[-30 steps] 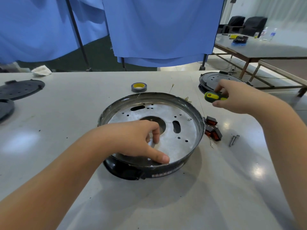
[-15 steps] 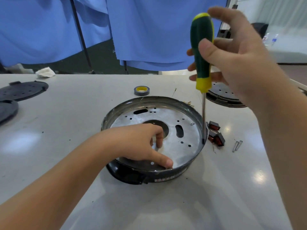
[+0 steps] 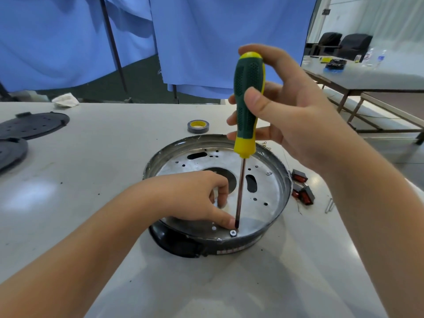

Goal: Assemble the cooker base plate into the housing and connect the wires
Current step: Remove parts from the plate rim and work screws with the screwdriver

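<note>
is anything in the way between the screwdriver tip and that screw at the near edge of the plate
Nothing visible blocks it. The screwdriver, gripped by the right hand, has its tip just above the screw in the base plate. The left hand rests on the plate, its thumb right beside the tip but not across the screw.

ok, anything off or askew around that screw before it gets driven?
Nothing stands out. The screw sits head-up near the base plate edge; the screwdriver tip hovers just beside its head, not yet seated. Left hand rests on the plate.
</note>
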`<act>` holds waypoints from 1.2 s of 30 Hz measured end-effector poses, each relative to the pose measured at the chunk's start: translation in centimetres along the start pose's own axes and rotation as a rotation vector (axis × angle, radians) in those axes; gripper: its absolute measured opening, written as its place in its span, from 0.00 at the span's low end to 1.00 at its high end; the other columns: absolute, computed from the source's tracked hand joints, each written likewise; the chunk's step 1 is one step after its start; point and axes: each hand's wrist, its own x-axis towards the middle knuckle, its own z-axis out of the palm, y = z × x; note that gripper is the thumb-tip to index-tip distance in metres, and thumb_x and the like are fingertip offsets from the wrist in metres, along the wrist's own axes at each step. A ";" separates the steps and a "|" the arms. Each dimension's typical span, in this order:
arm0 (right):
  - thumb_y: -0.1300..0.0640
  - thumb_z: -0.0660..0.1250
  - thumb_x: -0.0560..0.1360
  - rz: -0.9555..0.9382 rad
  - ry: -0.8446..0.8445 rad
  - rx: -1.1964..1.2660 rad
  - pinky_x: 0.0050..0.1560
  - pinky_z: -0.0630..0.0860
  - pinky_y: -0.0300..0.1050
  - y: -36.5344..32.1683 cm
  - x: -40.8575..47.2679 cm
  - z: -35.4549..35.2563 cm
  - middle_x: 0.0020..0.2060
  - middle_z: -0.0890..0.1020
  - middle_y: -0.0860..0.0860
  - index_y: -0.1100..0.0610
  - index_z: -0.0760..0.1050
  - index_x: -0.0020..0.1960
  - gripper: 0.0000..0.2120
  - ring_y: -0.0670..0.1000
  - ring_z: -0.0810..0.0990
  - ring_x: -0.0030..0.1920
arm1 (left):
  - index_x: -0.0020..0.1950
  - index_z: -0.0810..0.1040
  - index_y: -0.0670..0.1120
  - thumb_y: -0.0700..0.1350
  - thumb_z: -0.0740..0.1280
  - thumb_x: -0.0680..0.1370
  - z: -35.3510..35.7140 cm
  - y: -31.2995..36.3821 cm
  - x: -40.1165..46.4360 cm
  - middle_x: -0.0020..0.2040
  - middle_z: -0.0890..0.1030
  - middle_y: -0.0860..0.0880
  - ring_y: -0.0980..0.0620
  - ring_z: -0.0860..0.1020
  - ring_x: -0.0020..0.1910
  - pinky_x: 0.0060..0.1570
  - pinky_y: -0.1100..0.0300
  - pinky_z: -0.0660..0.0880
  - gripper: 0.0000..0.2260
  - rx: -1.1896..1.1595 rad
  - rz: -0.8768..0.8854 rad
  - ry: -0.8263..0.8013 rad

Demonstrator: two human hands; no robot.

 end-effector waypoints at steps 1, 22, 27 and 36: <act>0.64 0.62 0.79 -0.007 -0.002 0.006 0.45 0.82 0.51 0.0 -0.1 0.0 0.48 0.79 0.57 0.50 0.65 0.70 0.21 0.55 0.85 0.44 | 0.43 0.73 0.58 0.65 0.72 0.67 0.0 0.0 0.0 0.38 0.74 0.58 0.58 0.73 0.36 0.34 0.63 0.67 0.15 0.002 0.001 0.001; 0.65 0.61 0.79 -0.024 -0.056 0.005 0.47 0.82 0.53 0.4 -0.2 0.5 0.47 0.79 0.54 0.50 0.65 0.70 0.22 0.55 0.85 0.46 | 0.42 0.72 0.58 0.67 0.73 0.66 0.2 -0.1 0.1 0.38 0.74 0.58 0.59 0.73 0.34 0.31 0.64 0.65 0.17 0.045 0.001 0.032; 0.64 0.62 0.77 -0.067 -0.144 -0.006 0.47 0.82 0.50 -0.1 -0.4 0.3 0.48 0.79 0.55 0.51 0.64 0.68 0.21 0.55 0.84 0.47 | 0.41 0.71 0.58 0.66 0.72 0.67 0.2 -0.1 0.0 0.37 0.73 0.58 0.59 0.72 0.34 0.31 0.64 0.64 0.17 0.051 0.002 0.038; 0.45 0.77 0.66 -0.322 0.120 -0.651 0.36 0.75 0.36 -1.7 -1.2 0.4 0.36 0.69 0.44 0.52 0.61 0.56 0.30 0.44 0.73 0.34 | 0.43 0.76 0.56 0.61 0.72 0.70 0.0 0.4 -0.7 0.41 0.78 0.56 0.57 0.77 0.41 0.42 0.58 0.76 0.12 -0.013 -0.004 0.081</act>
